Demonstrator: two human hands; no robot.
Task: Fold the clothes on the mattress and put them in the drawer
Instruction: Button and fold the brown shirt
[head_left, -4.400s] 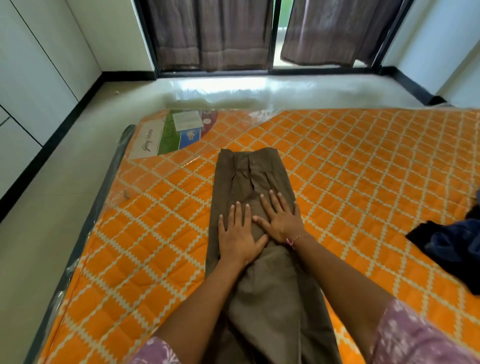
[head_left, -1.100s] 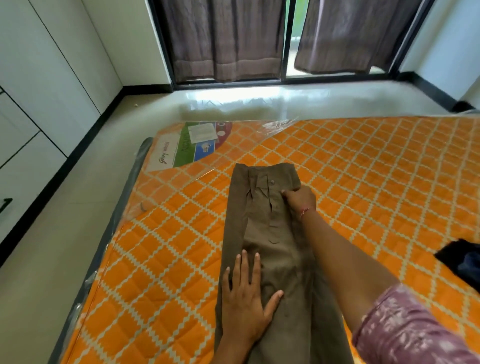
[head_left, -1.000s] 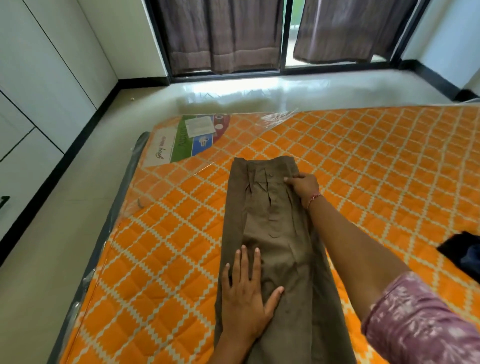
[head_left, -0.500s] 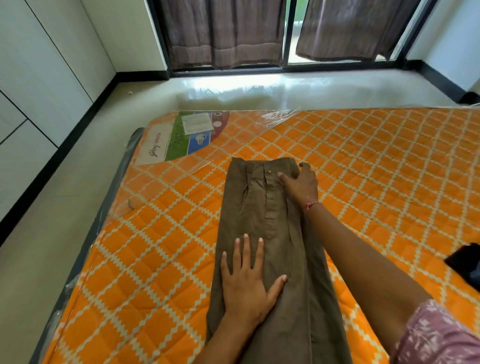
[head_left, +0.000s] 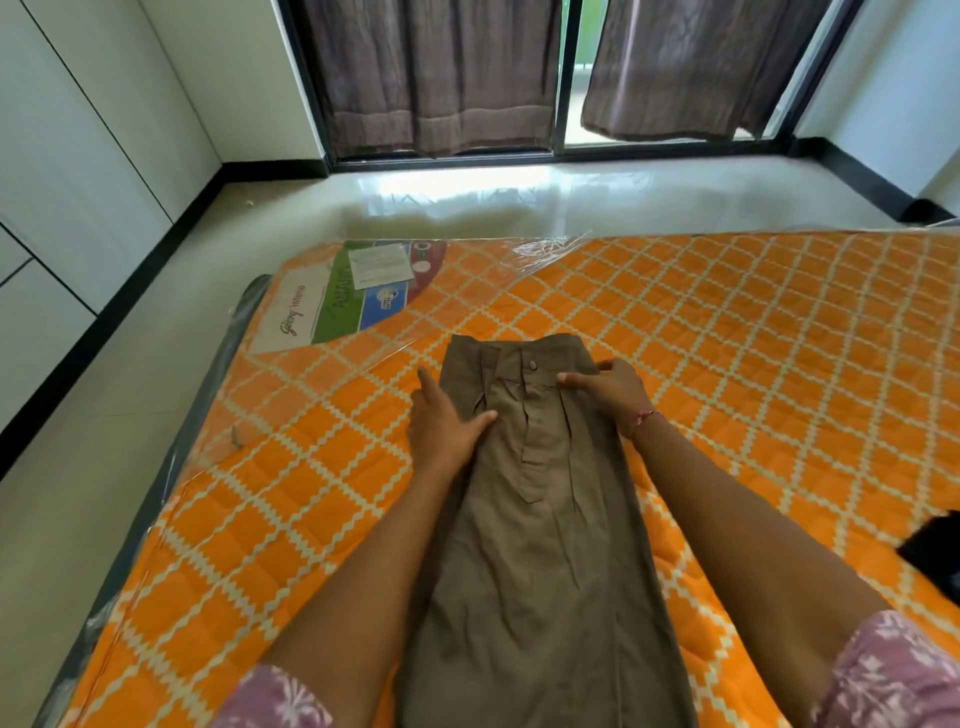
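Mattress (head_left: 727, 364) carries the trousers (head_left: 540, 519), laid lengthwise, waistband far end. Left hand (head_left: 441, 426) has left mid-leg & moved up to the waist's left edge, thumb on cloth, fingers flat; right hand (head_left: 610, 389) still presses the waistband, fingers straight. Prob. set to fold waist back; drawer step not yet

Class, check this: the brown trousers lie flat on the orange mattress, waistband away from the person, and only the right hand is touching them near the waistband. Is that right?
Not quite. The head view shows both hands on the brown trousers near the waistband: the left hand at their left edge, the right hand at the right. The rest holds: they lie flat on the orange mattress.
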